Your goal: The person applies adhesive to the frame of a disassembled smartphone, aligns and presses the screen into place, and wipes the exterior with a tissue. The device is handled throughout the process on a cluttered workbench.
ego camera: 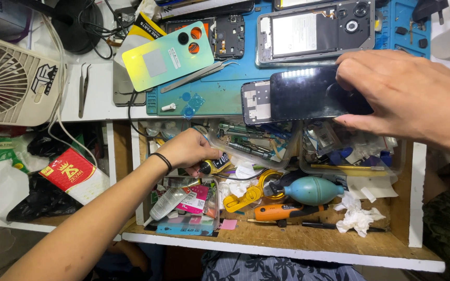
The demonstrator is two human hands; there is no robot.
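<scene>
Right hand point(407, 96) pinched on the end of a dark smartphone point(313, 96), held flat above the front edge of the blue repair mat point(220, 99) and partly over a bare phone frame point(256, 101). Left hand point(186, 148) down in the open wooden drawer point(308, 239), fingers closed around a small yellow-and-black tool point(215, 165) beside a clear parts tray point(251, 143). Risk as judged: a grip at one end only, over the drawer's clutter, so a slip likely to drop the glass onto the teal dust blower point(308, 190) or orange-handled tool point(282, 212). Further hazard: eyes on the drawer, phone liable to tilt and knock the frame off the desk point(100, 99). Tweezers point(199, 75) near enough to scratch.
</scene>
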